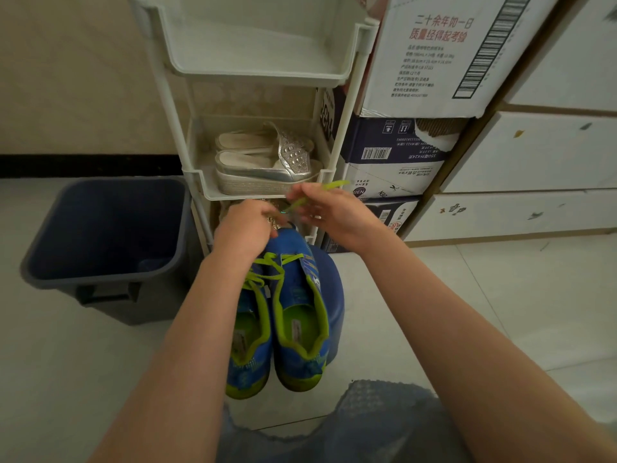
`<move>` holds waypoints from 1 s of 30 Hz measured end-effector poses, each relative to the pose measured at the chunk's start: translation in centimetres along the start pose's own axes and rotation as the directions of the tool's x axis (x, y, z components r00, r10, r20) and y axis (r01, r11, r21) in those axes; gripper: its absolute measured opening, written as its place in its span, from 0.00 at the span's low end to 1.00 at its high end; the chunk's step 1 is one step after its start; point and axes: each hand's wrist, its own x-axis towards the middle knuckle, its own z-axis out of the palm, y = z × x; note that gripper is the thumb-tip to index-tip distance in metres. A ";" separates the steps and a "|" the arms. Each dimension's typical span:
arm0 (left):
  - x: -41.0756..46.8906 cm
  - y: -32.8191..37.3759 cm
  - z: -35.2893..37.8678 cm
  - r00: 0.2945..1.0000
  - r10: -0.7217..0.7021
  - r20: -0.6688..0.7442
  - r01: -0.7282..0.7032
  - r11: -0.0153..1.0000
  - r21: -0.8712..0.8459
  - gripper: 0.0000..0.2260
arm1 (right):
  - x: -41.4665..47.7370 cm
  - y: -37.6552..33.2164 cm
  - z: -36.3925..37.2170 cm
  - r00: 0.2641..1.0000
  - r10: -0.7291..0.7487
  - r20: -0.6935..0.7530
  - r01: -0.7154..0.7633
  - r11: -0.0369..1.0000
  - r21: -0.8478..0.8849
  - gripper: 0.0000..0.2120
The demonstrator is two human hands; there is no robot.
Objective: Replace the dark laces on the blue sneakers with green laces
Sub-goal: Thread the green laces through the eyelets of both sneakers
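Left hand [245, 228], sneaker [300, 289]; right hand [334, 212], lace [331, 185]

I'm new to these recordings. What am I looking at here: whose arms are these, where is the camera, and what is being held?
There is no machine here. A person works with bare hands, and the single picture comes from a camera worn on their head, looking forward and down. Two blue sneakers lie side by side, toes pointing away, on a round blue seat. The right hand pinches a green lace raised above the toes. The left hand curls over the front of the sneakers; what its fingers grip is hidden. Behind stand a white rack with silver sandals, a dark bin on the left and cardboard boxes on the right.
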 end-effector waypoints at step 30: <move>-0.3 -0.8 1.7 0.990 0.018 0.141 -0.010 0.998 -0.055 0.11 | -1.2 2.9 0.2 0.970 0.203 0.135 -0.184 0.973 -0.137 0.09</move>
